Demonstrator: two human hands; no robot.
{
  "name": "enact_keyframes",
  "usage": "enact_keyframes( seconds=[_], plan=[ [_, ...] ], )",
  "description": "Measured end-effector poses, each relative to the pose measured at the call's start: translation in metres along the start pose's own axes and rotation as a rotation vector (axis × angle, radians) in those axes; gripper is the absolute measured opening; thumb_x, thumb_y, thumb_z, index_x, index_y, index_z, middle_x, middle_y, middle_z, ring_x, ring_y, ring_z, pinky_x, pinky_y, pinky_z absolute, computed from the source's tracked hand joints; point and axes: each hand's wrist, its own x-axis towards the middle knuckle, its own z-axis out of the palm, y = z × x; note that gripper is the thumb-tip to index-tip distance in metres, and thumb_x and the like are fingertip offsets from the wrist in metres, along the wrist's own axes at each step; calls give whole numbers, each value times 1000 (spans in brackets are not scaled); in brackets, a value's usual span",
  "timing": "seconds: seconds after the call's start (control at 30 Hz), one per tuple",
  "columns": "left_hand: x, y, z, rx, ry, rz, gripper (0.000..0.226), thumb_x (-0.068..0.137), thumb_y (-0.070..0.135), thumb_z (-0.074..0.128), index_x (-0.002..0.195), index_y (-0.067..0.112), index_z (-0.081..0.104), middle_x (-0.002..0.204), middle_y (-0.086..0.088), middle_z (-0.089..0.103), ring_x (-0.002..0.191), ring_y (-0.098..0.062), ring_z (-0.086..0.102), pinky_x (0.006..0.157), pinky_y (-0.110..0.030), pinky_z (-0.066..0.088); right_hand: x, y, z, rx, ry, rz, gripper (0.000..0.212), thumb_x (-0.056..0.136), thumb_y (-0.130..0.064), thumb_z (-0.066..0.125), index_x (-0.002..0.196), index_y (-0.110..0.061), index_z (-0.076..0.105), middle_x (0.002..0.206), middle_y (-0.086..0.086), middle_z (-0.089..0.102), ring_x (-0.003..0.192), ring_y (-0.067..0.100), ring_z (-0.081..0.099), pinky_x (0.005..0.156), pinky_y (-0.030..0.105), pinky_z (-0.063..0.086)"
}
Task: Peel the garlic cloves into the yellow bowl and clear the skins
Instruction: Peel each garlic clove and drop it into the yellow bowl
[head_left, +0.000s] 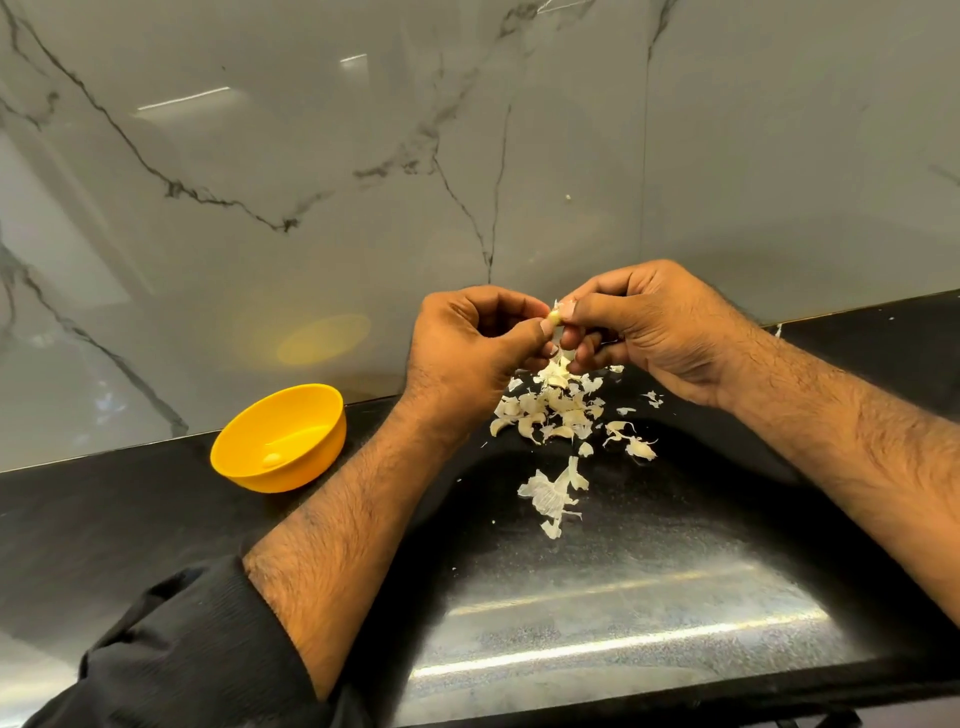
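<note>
A small garlic clove (556, 315) is held between both hands above the black counter. My left hand (467, 343) pinches it from the left with thumb and fingers. My right hand (644, 325) pinches it from the right, fingers curled. Directly below the hands lies a pile of garlic skins and pieces (556, 405); whether whole cloves are among them I cannot tell. A larger papery skin (550, 493) lies nearer to me. The yellow bowl (306, 410) stands to the left by the wall, with one peeled clove (271, 459) inside.
The black counter (597, 597) runs along a grey marble wall (363, 182) close behind the hands. Small skin scraps (652, 399) lie scattered to the right of the pile. The counter's front edge is at the bottom of the view.
</note>
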Motion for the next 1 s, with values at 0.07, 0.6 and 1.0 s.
enact_keyframes(
  seconds=[0.07, 0.6, 1.0],
  plan=[
    [1, -1, 0, 59, 7, 43, 10, 92, 2, 81, 101, -1, 78, 84, -13, 79, 75, -28, 79, 72, -35, 65, 0, 0, 0, 1, 1, 4, 17, 96, -10, 73, 104, 5, 77, 88, 18, 75, 69, 23, 68, 70, 37, 65],
    [5, 1, -7, -151, 1, -153, 18, 92, -1, 77, 109, -8, 74, 93, -18, 78, 78, -25, 76, 71, -29, 64, -4, -7, 4, -538, 41, -209, 14, 103, -25, 67, 100, -18, 78, 82, 1, 78, 75, 19, 76, 76, 39, 66],
    [2, 5, -3, -175, 23, -295, 11, 94, -2, 73, 100, -11, 72, 83, -20, 77, 70, -26, 77, 63, -30, 65, -6, -13, 10, -1194, -36, -512, 22, 106, -31, 52, 102, -18, 70, 83, -8, 62, 75, 7, 58, 67, 24, 50]
  ],
)
